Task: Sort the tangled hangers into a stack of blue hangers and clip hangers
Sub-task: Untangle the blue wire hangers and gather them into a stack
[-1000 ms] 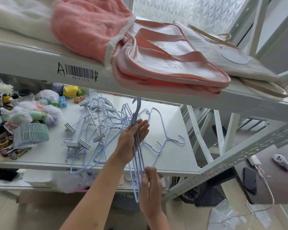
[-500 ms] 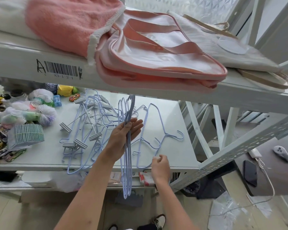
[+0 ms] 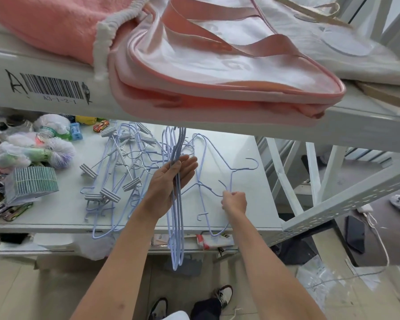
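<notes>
1. A bundle of plain blue hangers [image 3: 177,211] hangs upright in front of the shelf [image 3: 252,199], hooks up under the upper shelf edge and bottom bars dangling below the shelf front. The left hand [image 3: 169,181] carries it against the palm with fingers nearly straight; the thumb's part in the hold is hard to make out.
2. A second ago the right hand [image 3: 234,202] was steadying the bottom of that bundle. It has since let go and moved up to the shelf surface, where its fingers now pinch the wire of a loose blue hanger [image 3: 219,181] lying flat to the right of the bundle.
3. Meaning for the task: the gathered set is squared off, and another blue hanger is about to join it. At least two loose blue ones lie on that side.
4. The clip hangers [image 3: 116,176] are in a tangle on the shelf to the left of the bundle, seemingly with blue wires threaded through. That stack looks unstarted.
5. Further left, a heap of toys and packets [image 3: 28,158]. Above, a pink bag [image 3: 217,65] on the upper shelf.
</notes>
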